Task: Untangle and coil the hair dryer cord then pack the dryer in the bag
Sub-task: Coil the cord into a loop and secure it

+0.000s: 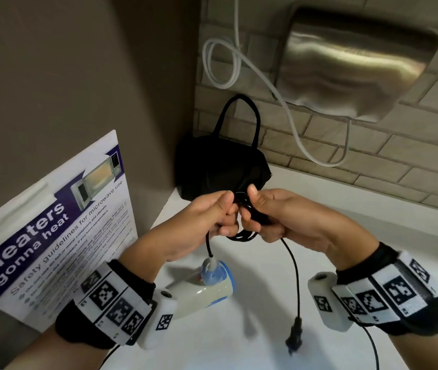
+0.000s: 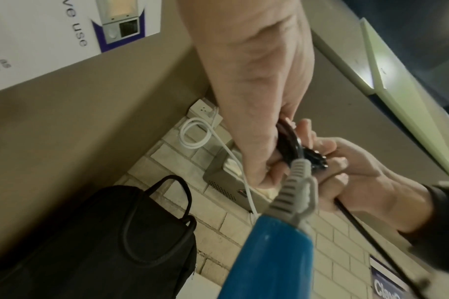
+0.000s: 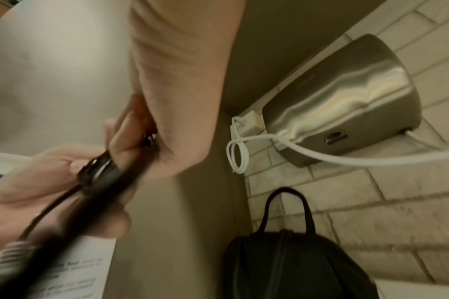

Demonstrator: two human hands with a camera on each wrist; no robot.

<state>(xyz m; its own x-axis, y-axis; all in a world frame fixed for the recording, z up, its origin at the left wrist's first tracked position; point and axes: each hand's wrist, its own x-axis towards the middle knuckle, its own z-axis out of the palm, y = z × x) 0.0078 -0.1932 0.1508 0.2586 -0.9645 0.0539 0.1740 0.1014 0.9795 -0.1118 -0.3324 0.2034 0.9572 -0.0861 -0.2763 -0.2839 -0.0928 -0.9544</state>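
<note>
Cord bundle held between both hands above the worktop

Plug hangs nearest the viewer, dangling on a free strand of the black cord above the white worktop. Hair dryer, cream with blue trim, lies on its side on the worktop beneath the left wrist; a second strand runs up from its grey strain relief into the hands. Left hand has thumb and fingers curled round one side of a small bundle of cord loops, its grip clamped on the cord. Right hand pinches the opposite side of the same bundle, thumb on top, grip likewise clamped on the cord. The two hands nearly touch, raised clear of the worktop. Poster on microwave safety leans against the brown wall at the left. Black bag with loop handles stands in the far corner of the worktop, against the tiled wall. Metal hand dryer is mounted on the tiles above, with a white cable looped beside it.
</note>
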